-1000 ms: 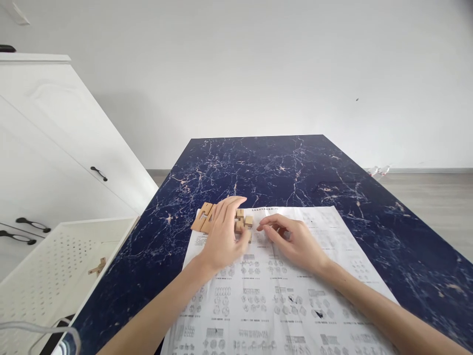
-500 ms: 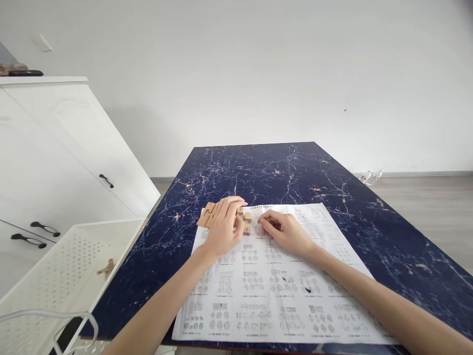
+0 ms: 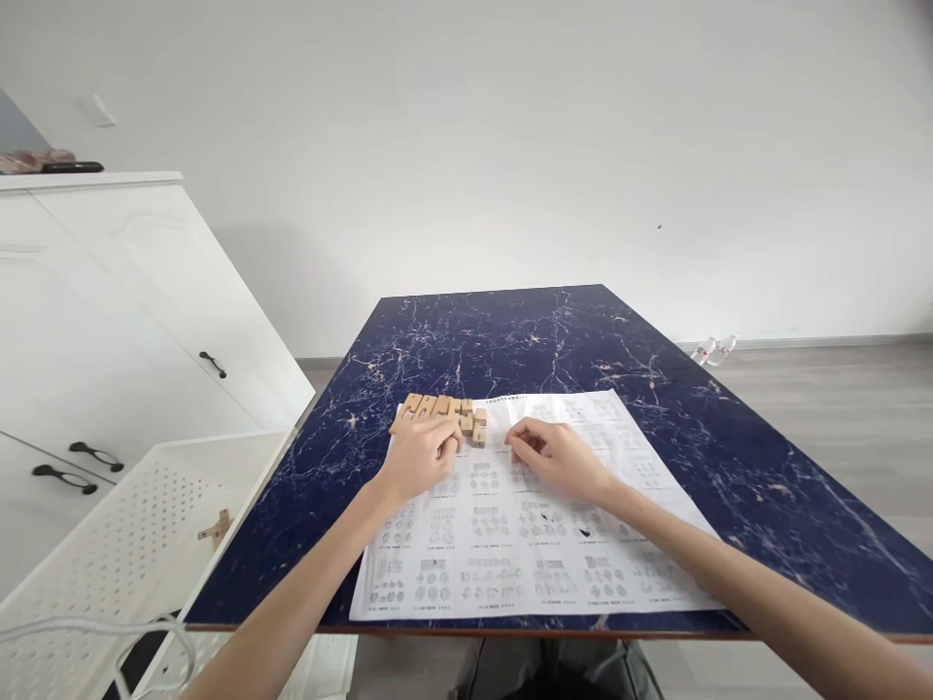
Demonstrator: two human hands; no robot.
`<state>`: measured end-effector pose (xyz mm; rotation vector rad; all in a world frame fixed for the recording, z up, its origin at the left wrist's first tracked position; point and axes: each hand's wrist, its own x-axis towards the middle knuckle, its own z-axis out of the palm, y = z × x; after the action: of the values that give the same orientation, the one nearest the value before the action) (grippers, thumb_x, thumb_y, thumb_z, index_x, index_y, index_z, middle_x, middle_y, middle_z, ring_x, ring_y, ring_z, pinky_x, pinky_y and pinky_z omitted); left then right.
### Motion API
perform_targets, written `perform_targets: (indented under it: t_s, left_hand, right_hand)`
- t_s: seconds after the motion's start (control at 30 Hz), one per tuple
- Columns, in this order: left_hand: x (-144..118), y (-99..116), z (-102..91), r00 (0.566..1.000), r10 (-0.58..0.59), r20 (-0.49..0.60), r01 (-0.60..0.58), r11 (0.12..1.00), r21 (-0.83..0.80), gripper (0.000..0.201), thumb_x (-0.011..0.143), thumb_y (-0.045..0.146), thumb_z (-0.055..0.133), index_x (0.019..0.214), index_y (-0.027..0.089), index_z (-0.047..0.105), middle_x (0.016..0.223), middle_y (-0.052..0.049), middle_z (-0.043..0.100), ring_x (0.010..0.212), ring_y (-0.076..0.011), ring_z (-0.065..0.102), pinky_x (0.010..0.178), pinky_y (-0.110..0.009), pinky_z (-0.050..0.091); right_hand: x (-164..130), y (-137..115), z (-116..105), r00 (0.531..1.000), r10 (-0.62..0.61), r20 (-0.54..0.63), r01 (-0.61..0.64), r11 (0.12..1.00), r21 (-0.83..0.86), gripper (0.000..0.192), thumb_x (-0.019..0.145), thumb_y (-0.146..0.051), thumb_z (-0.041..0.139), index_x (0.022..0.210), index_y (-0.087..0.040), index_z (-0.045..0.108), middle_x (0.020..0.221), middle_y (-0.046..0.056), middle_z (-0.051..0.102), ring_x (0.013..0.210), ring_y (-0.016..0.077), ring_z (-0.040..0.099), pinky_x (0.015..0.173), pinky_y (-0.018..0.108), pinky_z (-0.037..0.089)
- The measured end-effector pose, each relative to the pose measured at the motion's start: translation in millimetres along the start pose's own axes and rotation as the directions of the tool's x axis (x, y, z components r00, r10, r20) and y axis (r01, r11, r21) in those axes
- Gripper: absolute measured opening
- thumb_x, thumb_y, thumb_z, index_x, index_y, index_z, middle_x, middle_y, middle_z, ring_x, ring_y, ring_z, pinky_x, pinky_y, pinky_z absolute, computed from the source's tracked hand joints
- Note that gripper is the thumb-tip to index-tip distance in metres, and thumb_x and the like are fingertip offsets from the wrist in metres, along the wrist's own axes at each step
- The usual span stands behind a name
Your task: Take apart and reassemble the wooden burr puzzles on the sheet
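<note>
Several notched wooden blocks (image 3: 412, 401) lie side by side in a row along the top left of a printed paper sheet (image 3: 481, 574). My left hand (image 3: 417, 455) rests just in front of them, its fingers curled into a loose fist that hides the near ends of some. At the row's right end stands a short notched block (image 3: 479, 428), apart from both hands. To its right, my right hand (image 3: 558, 457) lies on the paper with fingers bent and thumb drawn close to the index finger. Nothing shows in either hand.
The sheet, printed with small diagrams, lies on a dark blue marbled table (image 3: 496, 340). At left are a white perforated bin (image 3: 146, 496) holding a wooden piece (image 3: 216, 526), a cable (image 3: 87, 624), and a white cabinet (image 3: 131, 321). Plastic bottles (image 3: 714, 351) sit on the floor at right.
My left hand has drawn back from over the blocks and curled, uncovering more of the row. My right hand stays in nearly the same pose. The view has shifted slightly, showing the table's front edge.
</note>
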<state>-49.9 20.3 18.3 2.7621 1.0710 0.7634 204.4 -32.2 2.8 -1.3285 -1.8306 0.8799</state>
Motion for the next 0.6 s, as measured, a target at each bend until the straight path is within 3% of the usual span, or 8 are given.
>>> perform_targets:
  t_s: [0.13, 0.27, 0.4, 0.5, 0.6]
  left_hand:
    - [-16.4, 10.0, -7.9, 0.994, -0.041, 0.105, 0.036, 0.998, 0.043, 0.030, 0.092, 0.008, 0.043, 0.070, 0.020, 0.059, 0.067, -0.001, 0.066, 0.059, -0.0156, 0.055, 0.059, -0.030, 0.033]
    - [-32.3, 24.1, -14.4, 0.978, -0.109, 0.177, 0.096, 0.992, 0.083, 0.029, 0.093, 0.008, 0.043, 0.069, 0.020, 0.056, 0.068, -0.001, 0.068, 0.059, -0.0162, 0.056, 0.058, -0.031, 0.031]
    - [-52.4, 38.5, -19.9, 0.961, -0.205, 0.187, 0.189, 0.977, 0.101, 0.030, 0.097, 0.010, 0.041, 0.072, 0.020, 0.054, 0.073, -0.001, 0.070, 0.061, -0.0171, 0.058, 0.059, -0.031, 0.034]
    - [-69.1, 47.5, -23.5, 0.937, -0.312, 0.160, 0.315, 0.949, 0.003, 0.025, 0.098, 0.012, 0.041, 0.081, 0.022, 0.057, 0.082, -0.002, 0.069, 0.076, -0.0200, 0.065, 0.069, -0.031, 0.044]
    - [-82.0, 53.0, -25.9, 0.930, -0.345, 0.127, 0.359, 0.927, -0.110, 0.027, 0.105, 0.019, 0.038, 0.085, 0.023, 0.057, 0.090, -0.003, 0.069, 0.087, -0.0215, 0.066, 0.080, -0.033, 0.049]
  right_hand:
    - [-27.2, -8.3, -0.2, 0.994, 0.111, 0.024, -0.111, 0.994, 0.015, 0.025, 0.105, -0.039, 0.052, 0.100, -0.023, 0.069, 0.089, 0.005, 0.077, 0.076, 0.0204, 0.070, 0.067, 0.033, 0.053]
    - [-52.9, -14.8, 3.3, 0.987, 0.158, 0.021, -0.158, 0.988, -0.003, 0.021, 0.106, -0.038, 0.051, 0.106, -0.025, 0.068, 0.101, 0.006, 0.075, 0.088, 0.0229, 0.070, 0.073, 0.037, 0.056]
    - [-75.4, -17.8, 13.5, 0.990, 0.132, -0.045, -0.134, 0.990, -0.044, 0.017, 0.107, -0.034, 0.051, 0.113, -0.027, 0.065, 0.121, 0.008, 0.071, 0.110, 0.0273, 0.069, 0.092, 0.045, 0.058]
    - [-87.7, -17.4, 22.0, 0.993, 0.084, -0.084, -0.090, 0.994, -0.069, 0.017, 0.108, -0.032, 0.049, 0.118, -0.028, 0.063, 0.131, 0.009, 0.068, 0.121, 0.0288, 0.066, 0.100, 0.049, 0.058]
    - [-94.9, -16.8, 27.2, 0.994, 0.035, -0.108, -0.046, 0.994, -0.104, 0.018, 0.109, -0.031, 0.047, 0.120, -0.029, 0.062, 0.136, 0.010, 0.066, 0.128, 0.0295, 0.063, 0.105, 0.051, 0.057]
